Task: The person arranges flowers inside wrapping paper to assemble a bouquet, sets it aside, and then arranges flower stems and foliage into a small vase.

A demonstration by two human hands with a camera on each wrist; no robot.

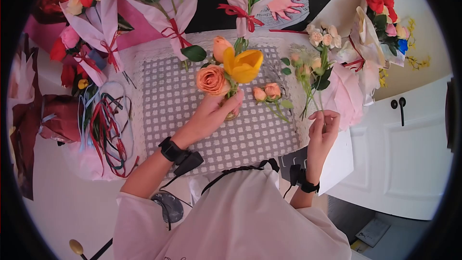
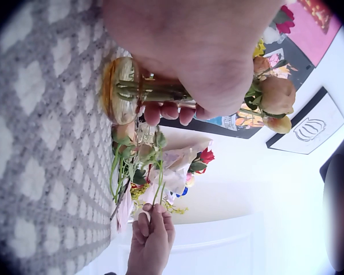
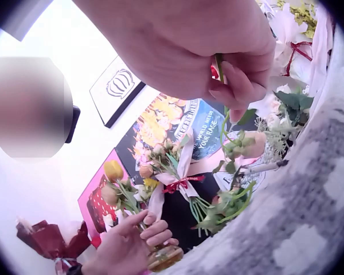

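Note:
My left hand [image 1: 215, 112] grips the neck of a clear glass vase [image 2: 125, 94] standing on the checked mat. Green stems show through its glass. Above the hand, a yellow tulip [image 1: 244, 67] and a large peach rose [image 1: 211, 79] rise from it, with another peach rose [image 1: 222, 48] behind. To the right of the mat, my right hand [image 1: 323, 127] pinches a thin green stem [image 3: 226, 117] between thumb and fingers. Pale, half-closed buds [image 3: 241, 144] are at its far end. Cut peach roses [image 1: 272, 90] lie on the mat between both hands.
Wrapped bouquets with red ribbons [image 1: 248, 18] line the back. Loose ribbons [image 1: 108, 125] lie in a tangle left of the grey and white mat [image 1: 192, 151]. Pale small roses [image 1: 325, 37] and leafy stems lie by its right edge. A white cabinet door [image 1: 399, 159] is at right.

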